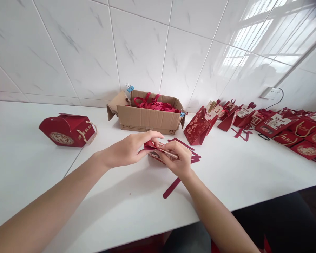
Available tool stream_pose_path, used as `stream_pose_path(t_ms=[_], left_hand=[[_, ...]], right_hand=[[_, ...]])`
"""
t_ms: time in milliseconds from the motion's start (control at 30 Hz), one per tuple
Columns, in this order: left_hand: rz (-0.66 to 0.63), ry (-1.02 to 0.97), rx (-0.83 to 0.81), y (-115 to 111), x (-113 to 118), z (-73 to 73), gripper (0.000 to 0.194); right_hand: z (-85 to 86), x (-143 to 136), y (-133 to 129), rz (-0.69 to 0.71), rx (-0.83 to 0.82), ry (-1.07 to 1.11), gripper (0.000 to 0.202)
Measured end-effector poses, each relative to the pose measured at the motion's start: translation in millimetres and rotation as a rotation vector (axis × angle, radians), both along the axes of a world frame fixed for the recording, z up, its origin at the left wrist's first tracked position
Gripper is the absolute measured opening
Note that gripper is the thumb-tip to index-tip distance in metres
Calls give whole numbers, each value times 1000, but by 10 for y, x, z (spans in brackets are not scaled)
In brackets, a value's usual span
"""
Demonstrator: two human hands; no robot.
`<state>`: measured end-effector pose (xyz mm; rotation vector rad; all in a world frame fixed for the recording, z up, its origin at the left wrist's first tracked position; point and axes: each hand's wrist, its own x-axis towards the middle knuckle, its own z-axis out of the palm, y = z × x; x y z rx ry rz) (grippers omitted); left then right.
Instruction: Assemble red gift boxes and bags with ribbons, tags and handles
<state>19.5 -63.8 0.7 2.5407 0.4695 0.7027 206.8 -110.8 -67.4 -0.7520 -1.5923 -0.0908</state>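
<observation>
At the middle of the table is a small red gift box (157,157) with a printed front, partly covered by my fingers. My left hand (127,149) is closed on its red top flap or strap, thumb and fingers pinching it. My right hand (181,160) is closed around a slim rose-gold, pen-like tool (170,154), which points at the top of the box. The tool's tip is hidden by my fingers. Beneath and beside my right hand lie several dark red strips (171,188) with rounded ends.
An open cardboard box (147,117) filled with red straps stands against the tiled wall, with blue binder clips (130,88) on it. On the left sits a red box with a rope handle (65,131). A tall red bag (198,128) and several piled gift boxes (308,149) are right.
</observation>
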Motion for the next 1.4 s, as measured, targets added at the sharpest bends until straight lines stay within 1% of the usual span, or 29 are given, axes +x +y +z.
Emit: stream_pose_path(t_ms=[67,133,300,467,600,700,867,1000,1100,1300,1400], left_hand=[[12,-11,44,-13,-7,5,29],[29,-17,100,-26,-20,14,29],[35,-26,185,-48,-49,34,32],[36,-3,188,-61,-59,40,29],[41,-11,145,-68,-56,24,21],[53,-30,60,-66,-50,25,20],[67,-19,-137,-69,-29,73,44],[65,5,-264,-80,-22,82,45],[82,-17,-291,-91,-19,73,42],[141,-61,-276,-129,25,74,33],[169,-81,-295,-103,47,49,33]], right_hand=[[8,-3,-7,-10,-28,-16,22],[8,-3,-4,-11,-22,-37,26],[-14,-1,11,4,-2,-70,21],[-10,-17,-15,-15,21,-82,17],[-14,-30,-24,-7,54,-78,11],[-22,-30,-17,16,71,-80,10],[-5,-26,-21,71,86,-78,12],[9,-24,-28,102,86,-86,14],[1,-22,-26,84,82,-85,12],[-32,-17,-24,50,61,-83,9],[-46,3,-9,5,44,-71,6]])
